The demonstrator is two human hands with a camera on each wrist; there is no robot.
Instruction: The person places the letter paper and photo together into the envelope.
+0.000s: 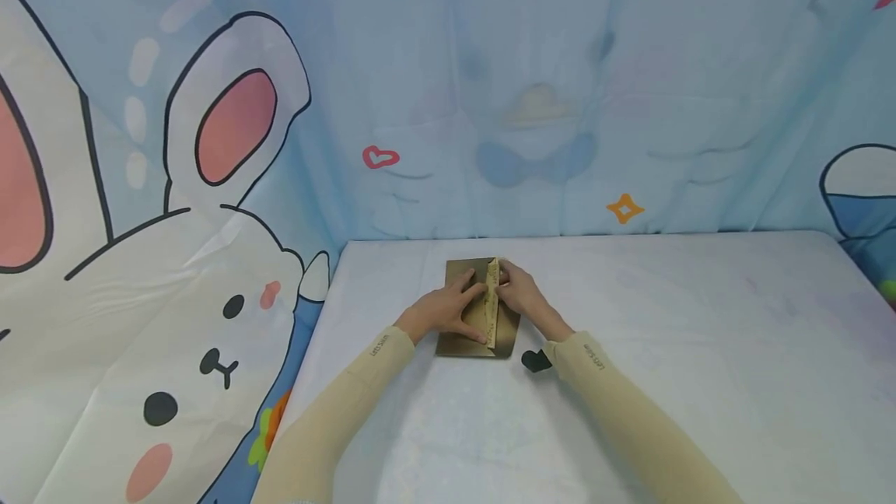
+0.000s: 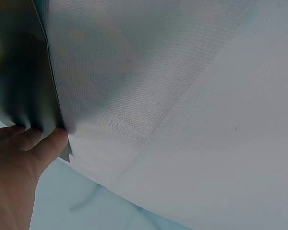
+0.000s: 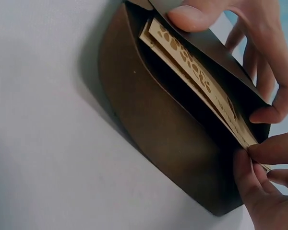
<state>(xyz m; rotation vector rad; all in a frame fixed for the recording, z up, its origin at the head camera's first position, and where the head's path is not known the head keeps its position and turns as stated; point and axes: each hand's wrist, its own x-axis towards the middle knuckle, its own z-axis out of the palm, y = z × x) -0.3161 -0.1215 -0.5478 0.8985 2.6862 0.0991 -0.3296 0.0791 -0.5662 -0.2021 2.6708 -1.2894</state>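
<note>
A brown folder (image 1: pixel 458 344) lies on the white table with its covers parted. Between the covers stands a thin tan card (image 3: pixel 182 62) with brown spots and small print, in two layers. My left hand (image 1: pixel 448 309) holds one cover; in the right wrist view its thumb (image 3: pixel 187 18) laps over the cover's edge and other fingers are behind it. In the left wrist view, several left fingers (image 2: pixel 48 146) rest against the dark outer face. My right hand (image 1: pixel 521 294) pinches the card's far end between thumb and fingertips. The card's lower edge is hidden inside the folder.
A small black object (image 1: pixel 536 362) is next to the right sleeve. The white tabletop (image 1: pixel 700 317) extends to both sides of the folder. Behind it hangs a blue curtain (image 1: pixel 434 61) with cartoon prints, and a large printed rabbit (image 1: pixel 210 294) fills the left.
</note>
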